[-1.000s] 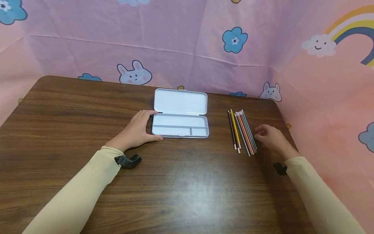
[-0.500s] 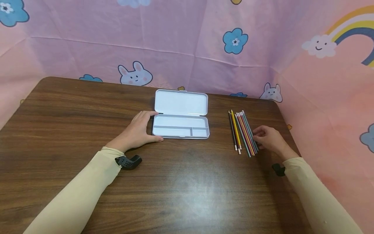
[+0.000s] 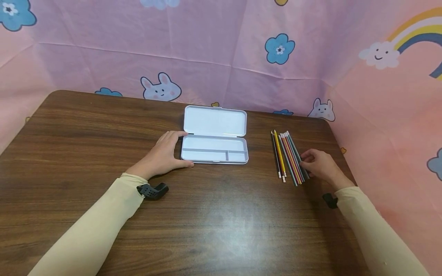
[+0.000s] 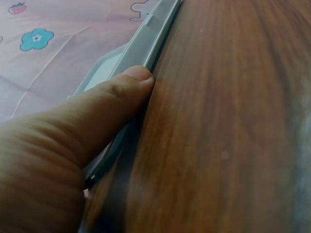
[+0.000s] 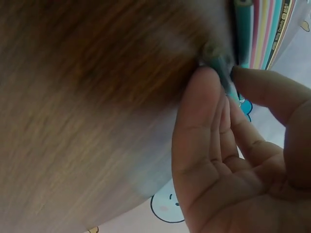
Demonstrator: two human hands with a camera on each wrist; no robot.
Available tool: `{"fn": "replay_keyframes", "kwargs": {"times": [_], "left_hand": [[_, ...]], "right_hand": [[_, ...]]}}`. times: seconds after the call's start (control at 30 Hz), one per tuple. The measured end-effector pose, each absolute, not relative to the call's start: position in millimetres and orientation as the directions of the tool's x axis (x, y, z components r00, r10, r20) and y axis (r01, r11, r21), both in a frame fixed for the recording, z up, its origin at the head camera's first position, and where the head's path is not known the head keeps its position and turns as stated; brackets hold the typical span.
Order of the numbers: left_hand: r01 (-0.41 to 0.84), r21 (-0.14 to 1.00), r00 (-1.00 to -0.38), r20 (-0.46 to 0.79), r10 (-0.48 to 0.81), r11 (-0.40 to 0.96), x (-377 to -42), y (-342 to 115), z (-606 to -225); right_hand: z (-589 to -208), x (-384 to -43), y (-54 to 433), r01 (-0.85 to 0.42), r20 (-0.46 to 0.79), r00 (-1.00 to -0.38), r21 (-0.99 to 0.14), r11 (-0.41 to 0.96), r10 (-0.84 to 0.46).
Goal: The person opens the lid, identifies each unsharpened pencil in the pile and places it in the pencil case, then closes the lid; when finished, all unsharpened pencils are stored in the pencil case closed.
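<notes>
A white pencil case (image 3: 203, 143) lies with its lid raised, its tray divided into compartments with nothing in them. My left hand (image 3: 159, 156) grips the left end of the case, thumb on the front edge and fingers at the back corner. In the left wrist view the thumb (image 4: 109, 99) presses the side of the case (image 4: 154, 36). At the right, my right hand (image 3: 321, 165) pinches a dark green pencil (image 5: 219, 64) between thumb and fingertips, at the outer side of a row of colored pencils (image 3: 289, 157).
Black and yellow pencils (image 3: 279, 155) with white erasers lie just left of that row. The brown wooden table (image 3: 193, 222) meets a patterned pink cloth (image 3: 214, 50) at the back and right. The right hand is close to the table's right edge.
My right hand has moved slightly left to the row and taken the outermost green pencil, whose near end now sits a little apart. The left hand stays on the pencil case.
</notes>
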State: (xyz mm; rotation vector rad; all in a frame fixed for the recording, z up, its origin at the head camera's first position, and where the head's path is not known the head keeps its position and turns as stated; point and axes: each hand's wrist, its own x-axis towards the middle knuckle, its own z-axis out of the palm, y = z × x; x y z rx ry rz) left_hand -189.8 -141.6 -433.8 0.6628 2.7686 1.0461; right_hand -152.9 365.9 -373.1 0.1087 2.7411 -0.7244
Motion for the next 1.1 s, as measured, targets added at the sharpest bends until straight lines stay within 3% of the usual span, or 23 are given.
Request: {"fn": "replay_keyframes", "kwargs": {"times": [0.63, 0.83, 1.1], "left_hand": [[0.361, 0.653, -0.899, 0.055, 0.434, 0.666, -189, -140, -435], [0.361, 0.653, -0.900, 0.055, 0.433, 0.666, -189, -141, -434], [0.357, 0.654, -0.900, 0.050, 0.432, 0.668, -190, -141, -435]], "right_hand": [[-375, -147, 376, 0.053, -0.148, -0.989, -0.272, 0.961, 0.013], [-367, -147, 364, -0.081, 0.020, -0.997, -0.246, 0.966, -0.079], [-359, -153, 322, -0.272, 0.153, -0.957, -0.175, 0.946, -0.247]]}}
